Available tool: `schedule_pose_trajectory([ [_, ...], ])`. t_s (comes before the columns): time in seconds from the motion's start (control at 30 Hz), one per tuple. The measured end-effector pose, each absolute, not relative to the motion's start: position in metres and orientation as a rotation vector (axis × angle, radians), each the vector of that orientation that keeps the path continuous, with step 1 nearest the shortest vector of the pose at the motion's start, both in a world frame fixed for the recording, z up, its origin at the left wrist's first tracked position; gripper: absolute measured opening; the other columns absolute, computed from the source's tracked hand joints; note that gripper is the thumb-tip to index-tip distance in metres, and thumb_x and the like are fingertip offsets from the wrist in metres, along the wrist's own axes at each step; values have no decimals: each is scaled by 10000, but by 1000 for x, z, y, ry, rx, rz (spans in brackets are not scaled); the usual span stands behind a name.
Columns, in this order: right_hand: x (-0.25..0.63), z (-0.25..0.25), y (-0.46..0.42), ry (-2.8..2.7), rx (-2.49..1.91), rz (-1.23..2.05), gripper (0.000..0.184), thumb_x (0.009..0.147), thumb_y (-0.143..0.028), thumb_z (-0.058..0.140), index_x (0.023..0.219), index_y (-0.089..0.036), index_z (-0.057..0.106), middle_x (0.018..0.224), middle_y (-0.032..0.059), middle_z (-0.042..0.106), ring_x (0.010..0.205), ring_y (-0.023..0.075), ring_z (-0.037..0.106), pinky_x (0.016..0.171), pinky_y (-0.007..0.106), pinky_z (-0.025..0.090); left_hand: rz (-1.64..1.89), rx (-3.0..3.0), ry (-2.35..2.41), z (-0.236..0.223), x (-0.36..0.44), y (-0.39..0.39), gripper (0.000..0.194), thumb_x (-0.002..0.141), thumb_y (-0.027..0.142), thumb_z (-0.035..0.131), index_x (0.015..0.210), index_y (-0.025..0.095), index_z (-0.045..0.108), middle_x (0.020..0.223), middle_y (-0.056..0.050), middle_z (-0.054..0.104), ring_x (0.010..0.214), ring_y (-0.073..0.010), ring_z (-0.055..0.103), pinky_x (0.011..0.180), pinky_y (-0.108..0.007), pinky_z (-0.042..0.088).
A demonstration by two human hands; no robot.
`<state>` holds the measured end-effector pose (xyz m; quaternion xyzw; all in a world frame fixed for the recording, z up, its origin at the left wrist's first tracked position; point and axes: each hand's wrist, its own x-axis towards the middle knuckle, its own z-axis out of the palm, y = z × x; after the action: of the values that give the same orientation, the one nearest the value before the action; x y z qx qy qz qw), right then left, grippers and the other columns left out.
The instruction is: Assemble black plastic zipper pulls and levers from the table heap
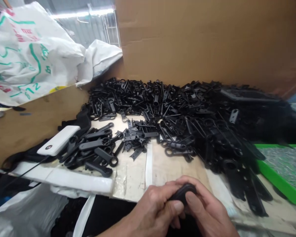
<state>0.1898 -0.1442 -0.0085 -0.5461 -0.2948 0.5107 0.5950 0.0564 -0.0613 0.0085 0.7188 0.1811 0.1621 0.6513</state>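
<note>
Both my hands meet at the table's front edge around one black plastic part [184, 193] with a rounded end. My left hand [155, 209] pinches it from the left between thumb and fingers. From the other side, my right hand [207, 207] closes on it with the thumb on top. Much of the part is hidden by my fingers. Beyond the hands lie a small pile of flat black pieces [135, 136] and, left of it, a group of black lever-like parts with ringed ends [95, 144].
A large heap of black parts [158, 95] spreads along the cardboard wall [207, 39]. On the right stands a green tray [276, 177] of small shiny metal pieces. A white power bank [59, 140] with a cable lies left. A white printed sack [34, 56] hangs upper left.
</note>
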Motion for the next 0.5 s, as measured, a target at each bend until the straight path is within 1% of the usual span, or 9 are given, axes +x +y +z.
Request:
schedule_pose_trajectory([
  [0.07,188,-4,-142,-661,-1364,1111,392,790,-523,691,1040,-228,624,867,44,678,639,178,645,581,234,541,370,1609,426,13,55,-59,262,947,275,423,973,115,628,717,-15,545,625,-103,526,627,-222,440],
  [0.13,188,-1,-139,-650,-1419,1072,391,768,-493,722,1035,-224,629,895,49,683,634,180,651,575,238,549,349,1589,436,17,54,-55,217,935,228,434,1006,137,618,742,-5,550,629,-95,532,627,-212,447],
  [0.23,191,-4,-135,-644,-1391,1121,369,775,-475,722,1023,-219,626,908,67,689,640,201,660,522,248,545,292,1622,448,18,54,-50,209,914,195,440,1006,149,622,793,-9,572,604,-88,544,583,-196,449],
  [0.3,193,-11,-133,-640,-1358,1147,357,778,-459,733,1017,-219,620,897,68,693,656,199,662,523,232,542,284,1709,462,18,54,-47,238,900,176,442,1071,159,607,858,-27,613,599,-93,561,568,-194,453],
  [0.4,196,-25,-133,-638,-1369,1123,372,760,-449,762,1008,-215,616,852,59,700,655,177,661,574,199,549,304,1897,487,18,53,-42,295,894,181,455,1164,158,570,941,-62,659,680,-132,610,618,-212,474],
  [0.47,200,-35,-135,-596,-1440,1086,430,723,-465,787,1027,-215,616,828,54,704,651,179,666,604,199,564,293,2006,466,18,52,-39,306,900,202,462,1183,152,566,991,-79,668,783,-170,635,680,-229,483],
  [0.5,202,-38,-136,-568,-1492,1060,468,700,-477,799,1043,-215,618,812,50,705,634,179,667,593,195,567,284,2037,450,18,52,-38,311,901,211,469,1188,147,569,1011,-87,670,824,-185,640,704,-237,485],
])
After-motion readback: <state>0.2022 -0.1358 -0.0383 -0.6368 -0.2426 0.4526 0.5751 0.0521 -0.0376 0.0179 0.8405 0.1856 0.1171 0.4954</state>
